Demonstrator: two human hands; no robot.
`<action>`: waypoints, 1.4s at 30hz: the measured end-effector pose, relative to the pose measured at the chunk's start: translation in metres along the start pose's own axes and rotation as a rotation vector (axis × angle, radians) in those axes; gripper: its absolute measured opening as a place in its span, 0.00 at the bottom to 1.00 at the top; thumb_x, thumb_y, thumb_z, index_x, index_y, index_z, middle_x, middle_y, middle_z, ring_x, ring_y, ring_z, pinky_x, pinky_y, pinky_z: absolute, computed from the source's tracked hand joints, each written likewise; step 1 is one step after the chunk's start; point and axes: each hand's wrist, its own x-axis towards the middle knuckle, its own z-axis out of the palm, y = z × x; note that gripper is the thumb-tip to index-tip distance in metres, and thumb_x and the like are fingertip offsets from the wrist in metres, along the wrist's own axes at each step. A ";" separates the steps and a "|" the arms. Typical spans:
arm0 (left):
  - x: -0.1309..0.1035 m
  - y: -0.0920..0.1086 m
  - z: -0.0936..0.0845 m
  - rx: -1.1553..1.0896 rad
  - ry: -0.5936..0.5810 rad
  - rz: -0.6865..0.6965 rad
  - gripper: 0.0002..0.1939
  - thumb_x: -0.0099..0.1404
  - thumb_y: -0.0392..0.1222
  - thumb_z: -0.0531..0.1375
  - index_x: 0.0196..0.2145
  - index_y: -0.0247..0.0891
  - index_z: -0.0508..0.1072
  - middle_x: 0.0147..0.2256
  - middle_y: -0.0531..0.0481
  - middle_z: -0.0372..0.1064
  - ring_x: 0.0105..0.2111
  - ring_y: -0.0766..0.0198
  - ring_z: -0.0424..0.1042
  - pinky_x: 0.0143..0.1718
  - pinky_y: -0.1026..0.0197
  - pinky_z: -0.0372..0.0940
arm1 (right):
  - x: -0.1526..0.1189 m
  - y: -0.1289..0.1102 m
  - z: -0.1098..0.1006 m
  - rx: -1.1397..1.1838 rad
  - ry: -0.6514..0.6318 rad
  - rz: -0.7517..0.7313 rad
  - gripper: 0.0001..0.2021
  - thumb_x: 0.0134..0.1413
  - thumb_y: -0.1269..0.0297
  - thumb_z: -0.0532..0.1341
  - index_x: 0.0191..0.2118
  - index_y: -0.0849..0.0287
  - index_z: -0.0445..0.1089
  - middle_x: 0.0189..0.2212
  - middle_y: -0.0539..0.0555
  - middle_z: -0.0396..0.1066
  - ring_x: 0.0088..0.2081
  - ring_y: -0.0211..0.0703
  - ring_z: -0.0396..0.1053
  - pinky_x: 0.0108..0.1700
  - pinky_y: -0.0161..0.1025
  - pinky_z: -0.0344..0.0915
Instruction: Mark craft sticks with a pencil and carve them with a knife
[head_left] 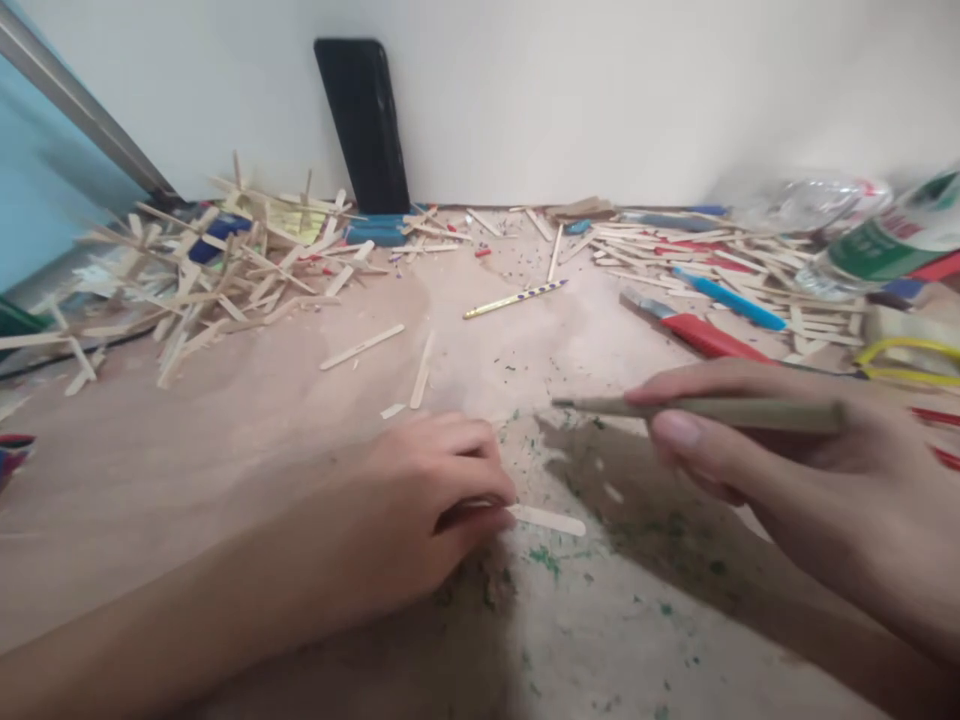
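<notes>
While a flat wooden stick (551, 520) is pinched between the curled fingers and thumb of the left hand (442, 490), a pen-shaped tool (750, 413) is gripped by the right hand (802, 490). Only one end of the stick is exposed, projecting from the left fingertips toward the right hand; the rest is hidden by the hand. That end is seen to be pale, plain and narrow, with a rounded tip, and it is held low over the tabletop (225, 430).

The tool is coloured a dull olive-beige, with a slim barrel tapered to a thin, dark point. It is held nearly level between the thumb and bent fingers of the right hand, with its point directed toward the left hand. The point is kept apart from the stick, a little beyond it; whether a nib or a blade is fitted cannot be told.

Around and below the stick, between the hands, the surface is flecked with green scraps (545, 559). Just beyond the left hand, two loose sticks (362, 347) are laid, and farther off a patterned pencil (515, 299) is placed. Beyond the right hand, a red-handled cutter (712, 338) is seen.
</notes>
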 end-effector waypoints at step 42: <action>0.003 -0.018 -0.005 0.056 0.063 0.180 0.11 0.72 0.33 0.59 0.36 0.41 0.81 0.33 0.54 0.73 0.34 0.67 0.71 0.36 0.63 0.61 | 0.002 0.003 0.021 0.259 -0.496 0.309 0.12 0.60 0.48 0.69 0.41 0.48 0.84 0.28 0.53 0.80 0.23 0.41 0.73 0.21 0.34 0.68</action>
